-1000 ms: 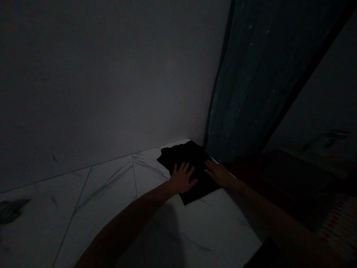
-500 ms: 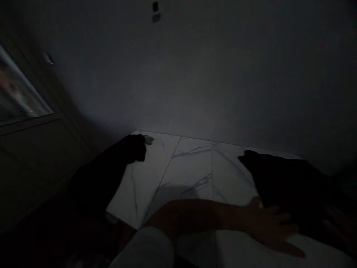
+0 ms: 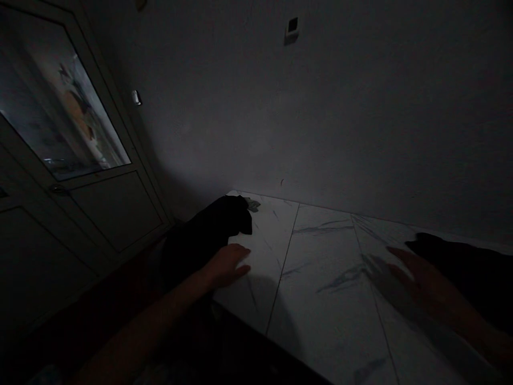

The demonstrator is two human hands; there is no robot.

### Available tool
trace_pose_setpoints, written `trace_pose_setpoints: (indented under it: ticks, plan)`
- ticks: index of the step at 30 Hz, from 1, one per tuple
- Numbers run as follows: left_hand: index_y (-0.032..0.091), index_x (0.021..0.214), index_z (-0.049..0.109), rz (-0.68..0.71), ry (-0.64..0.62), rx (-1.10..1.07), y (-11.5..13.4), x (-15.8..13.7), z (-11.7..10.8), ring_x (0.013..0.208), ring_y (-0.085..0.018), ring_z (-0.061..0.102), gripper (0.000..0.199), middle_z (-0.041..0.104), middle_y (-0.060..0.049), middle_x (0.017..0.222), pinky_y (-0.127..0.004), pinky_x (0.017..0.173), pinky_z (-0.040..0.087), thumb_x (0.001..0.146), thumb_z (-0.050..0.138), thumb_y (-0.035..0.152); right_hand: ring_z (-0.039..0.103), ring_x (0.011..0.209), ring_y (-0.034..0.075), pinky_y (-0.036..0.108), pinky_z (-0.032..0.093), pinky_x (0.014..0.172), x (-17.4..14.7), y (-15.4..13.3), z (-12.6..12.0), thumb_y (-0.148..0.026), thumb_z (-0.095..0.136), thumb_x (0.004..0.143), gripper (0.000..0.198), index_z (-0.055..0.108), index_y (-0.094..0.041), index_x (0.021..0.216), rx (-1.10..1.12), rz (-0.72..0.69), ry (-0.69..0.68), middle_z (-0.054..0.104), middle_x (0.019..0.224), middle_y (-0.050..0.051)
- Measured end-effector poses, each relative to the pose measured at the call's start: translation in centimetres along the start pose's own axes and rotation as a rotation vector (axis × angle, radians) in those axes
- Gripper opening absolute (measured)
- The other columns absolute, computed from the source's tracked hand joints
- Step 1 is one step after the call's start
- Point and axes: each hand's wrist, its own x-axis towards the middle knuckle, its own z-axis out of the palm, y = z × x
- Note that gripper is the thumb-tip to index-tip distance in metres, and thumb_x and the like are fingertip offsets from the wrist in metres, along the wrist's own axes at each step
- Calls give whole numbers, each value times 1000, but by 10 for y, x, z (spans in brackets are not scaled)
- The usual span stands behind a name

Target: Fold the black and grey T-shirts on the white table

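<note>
In the dim head view, my left hand [image 3: 229,265] is at the left end of a white marbled tabletop [image 3: 324,256]. Its thumb and fingers are apart, with nothing between them. Just beyond it, a black cloth [image 3: 208,222] hangs over the table's left edge. A small crumpled grey piece [image 3: 252,204] shows by the cloth's far end. My right hand [image 3: 425,283], its fingers spread, hovers over or rests on the right side; I cannot tell which. Alongside it lies another black cloth [image 3: 465,262], whose right part runs into darkness.
A grey wall [image 3: 320,117] rises behind the table. On it are a socket-like fitting [image 3: 292,27] and a small light-coloured fitting [image 3: 137,98]. To the left stands a door [image 3: 108,206] with a glass pane and a handle [image 3: 58,189].
The view has swung left, showing more of the door. My left hand has drawn back from the black cloth on the right to the one on the left. My right hand shows more clearly.
</note>
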Motion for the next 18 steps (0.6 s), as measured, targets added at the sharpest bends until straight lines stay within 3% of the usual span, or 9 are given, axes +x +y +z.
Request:
trace_pose_setpoints:
  ticks: [2,5,7,9,11,14,16,18]
  plan:
    - [28,139,49,-124,100,22,-47,18,-24,140,-13,45,59,47,1,147,-33,132,36,87,40,54,48,134,28,46,37,117,36,-77,42,-65,40,87,71,51,-23,143,79,-11,-209,47,146,13]
    - [21,146,42,-214,219,79,-100,55,-43,151,-19,32,65,37,-3,155,-39,138,25,88,35,49,55,126,20,33,43,111,104,-200,108,-49,39,94,58,53,-16,141,241,-59,-396,52,143,9]
    - [24,150,36,-266,233,98,-121,75,-37,156,-25,22,68,28,-4,160,-50,137,19,88,35,51,57,122,18,30,42,109,149,-268,150,-38,39,98,48,60,-13,134,210,-152,-455,59,135,9]
    - [28,151,32,-321,212,99,-132,86,-19,157,-29,18,69,21,-3,162,-60,134,17,88,33,56,60,116,18,29,44,104,187,-319,190,-35,37,99,43,67,-14,122,157,-199,-478,64,126,8]
    - [31,153,28,-354,196,100,-136,88,4,158,-28,18,70,16,-1,164,-61,133,17,88,26,59,59,120,20,31,42,105,218,-352,227,-35,40,99,41,66,-14,124,121,-175,-480,63,127,8]
    - [36,153,24,-362,215,124,-137,83,27,158,-24,19,69,13,3,164,-58,134,16,89,20,60,56,125,26,36,42,106,253,-377,273,-38,42,99,47,60,-7,129,88,-77,-443,59,132,16]
    - [39,151,27,-356,214,116,-138,83,24,157,-24,23,66,17,6,163,-58,134,20,88,22,59,57,123,29,39,44,103,268,-382,296,-42,43,98,51,57,-3,128,68,12,-426,58,129,21]
    - [38,144,41,-334,178,66,-143,93,5,148,-24,39,62,34,3,157,-53,130,31,88,26,60,58,120,30,39,45,99,277,-382,312,-43,49,95,49,59,-5,124,53,85,-415,60,126,20]
